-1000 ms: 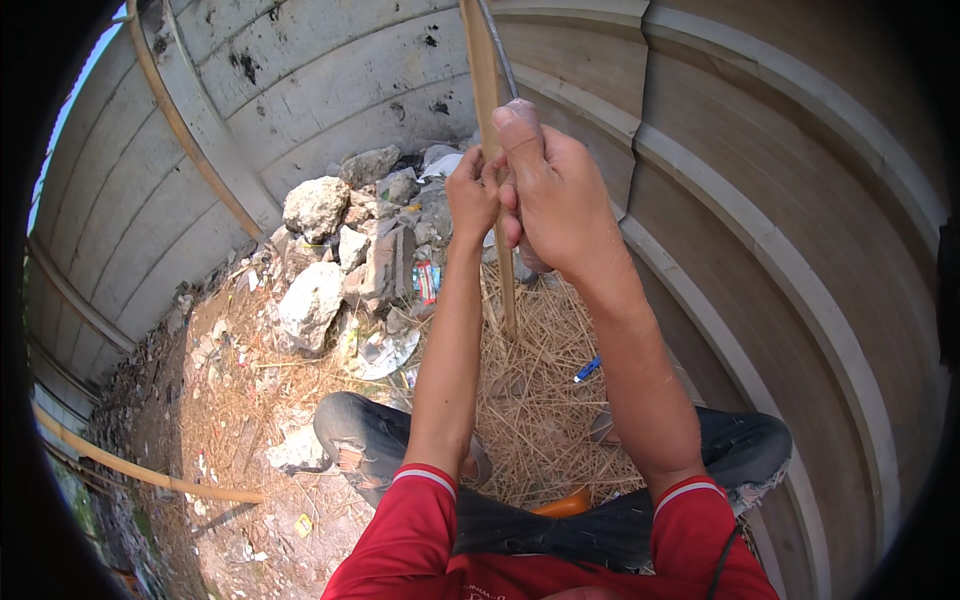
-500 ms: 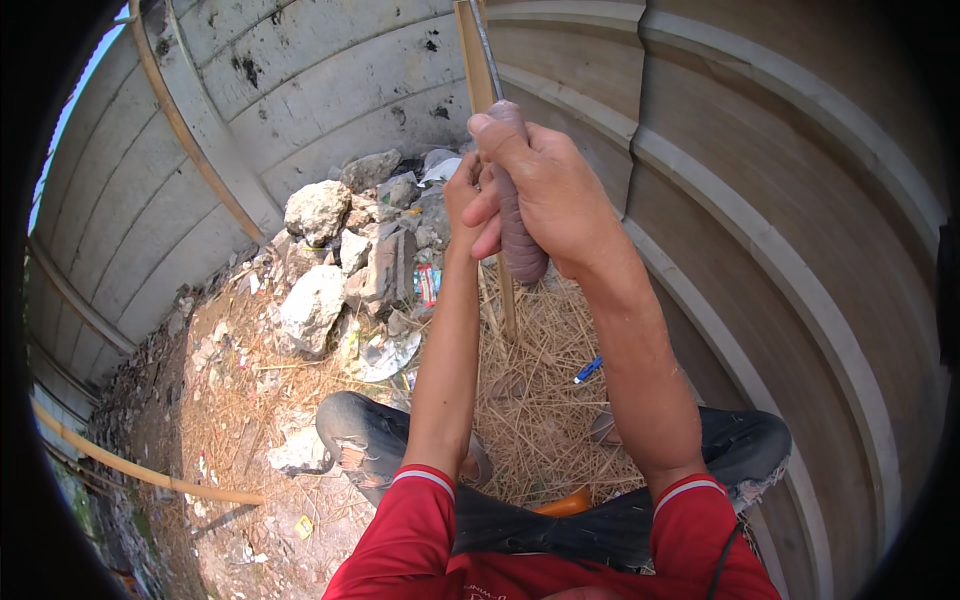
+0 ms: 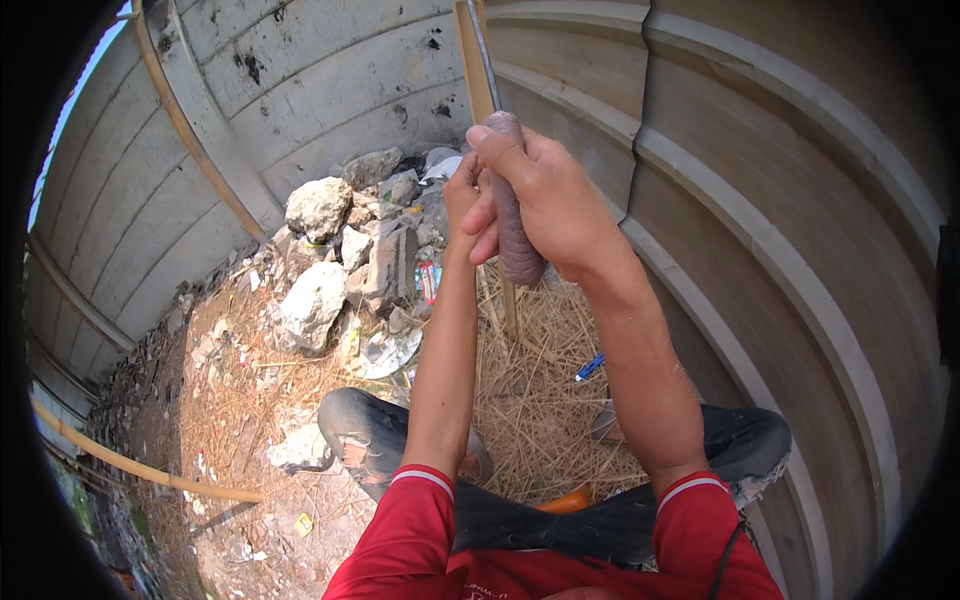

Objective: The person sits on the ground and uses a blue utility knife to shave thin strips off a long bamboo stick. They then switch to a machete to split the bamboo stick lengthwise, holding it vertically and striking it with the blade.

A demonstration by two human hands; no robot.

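Observation:
My right hand (image 3: 545, 200) is wrapped round the thick, ridged, brownish handle (image 3: 516, 240) of a hand tool, thumb along its upper part. From the handle a narrow metal shaft or blade (image 3: 482, 60) runs up and away; its far end lies outside the picture. Alongside it stands a pale bamboo strip (image 3: 473, 70), whose lower part (image 3: 511, 312) shows below my hands, reaching toward the straw. Just left of the handle, my left hand (image 3: 463, 200) is closed at the strip, its fingers mostly hidden behind my right hand.
Rocks and broken blocks (image 3: 310, 305) are heaped ahead to the left, with litter among them. Corrugated sheeting (image 3: 780, 200) curves close on the right; a grey panel wall (image 3: 300, 100) stands behind. A blue cutter-like item (image 3: 590, 367) and an orange object (image 3: 567, 500) lie on the straw.
My right hand and the tool have shifted slightly down toward me, with the handle a little lower along the strip. My left hand stays in nearly the same place.

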